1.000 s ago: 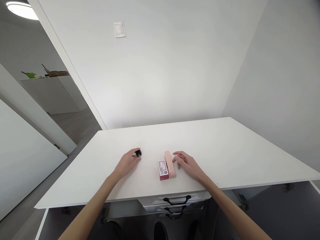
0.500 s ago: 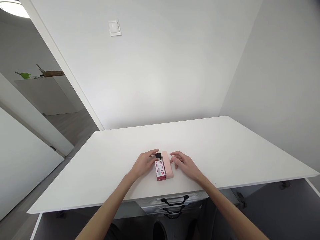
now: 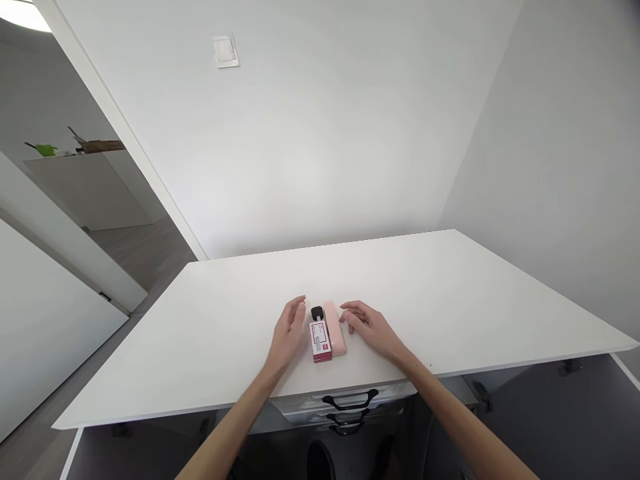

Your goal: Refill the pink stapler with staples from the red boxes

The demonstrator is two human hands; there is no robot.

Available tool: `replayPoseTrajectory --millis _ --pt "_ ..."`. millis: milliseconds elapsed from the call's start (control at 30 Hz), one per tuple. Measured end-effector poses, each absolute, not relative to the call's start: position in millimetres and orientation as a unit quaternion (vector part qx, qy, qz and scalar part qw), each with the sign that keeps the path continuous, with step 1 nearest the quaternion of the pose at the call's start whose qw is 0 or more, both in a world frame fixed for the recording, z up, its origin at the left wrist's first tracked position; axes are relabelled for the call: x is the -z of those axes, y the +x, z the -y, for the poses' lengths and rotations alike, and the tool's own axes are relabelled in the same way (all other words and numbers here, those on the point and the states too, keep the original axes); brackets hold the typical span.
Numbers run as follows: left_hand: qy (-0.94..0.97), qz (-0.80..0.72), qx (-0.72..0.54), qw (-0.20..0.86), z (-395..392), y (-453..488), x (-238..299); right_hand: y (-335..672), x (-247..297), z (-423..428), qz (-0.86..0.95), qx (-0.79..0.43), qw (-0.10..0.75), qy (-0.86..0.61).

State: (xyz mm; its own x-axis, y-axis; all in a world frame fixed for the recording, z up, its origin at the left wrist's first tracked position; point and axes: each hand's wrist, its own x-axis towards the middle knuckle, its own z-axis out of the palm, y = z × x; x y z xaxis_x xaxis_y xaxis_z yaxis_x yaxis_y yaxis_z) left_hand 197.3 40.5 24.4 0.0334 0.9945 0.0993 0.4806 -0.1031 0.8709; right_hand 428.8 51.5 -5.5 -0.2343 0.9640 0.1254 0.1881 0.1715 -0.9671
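On the white desktop [image 3: 240, 320] lie a red-and-white small box [image 3: 321, 341], a long pink case [image 3: 335, 329] along its right side, and a small black-headed object [image 3: 317, 312] at the box's far end. What that black object is, I cannot make out; a pale part of it reaches the box. My left hand [image 3: 289, 331] is just left of the box, apart from it, fingers extended and holding nothing. To the right of the pink case, my right hand [image 3: 367, 327] rests with loosely curved, parted fingers, close to the case and with nothing in its grasp.
Black drawer handles [image 3: 350, 401] stick out below the desk's front edge. A wall with a light switch [image 3: 226, 51] rises behind, and another wall stands on the right. At left, a doorway shows a cabinet [image 3: 90, 190] with items on top.
My left hand has drawn back to the left, away from the black object and box, its fingers now raised. The right hand and the items have hardly moved.
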Motion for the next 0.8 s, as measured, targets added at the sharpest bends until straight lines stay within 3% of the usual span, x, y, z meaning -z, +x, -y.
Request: replayPoseTrajectory --millis 267,500,800 --pt "0.536 -0.57 -0.446 0.435 -21 231 4 410 8 -24 0.57 -0.497 0.469 -0.456" --pt "0.524 -0.579 -0.451 0.432 -24 256 -4 390 2 0 0.529 -0.529 0.456 -0.482" --pt "0.504 -0.55 -0.484 0.457 -46 315 -1 427 6 -23 0.512 -0.474 0.488 -0.524"
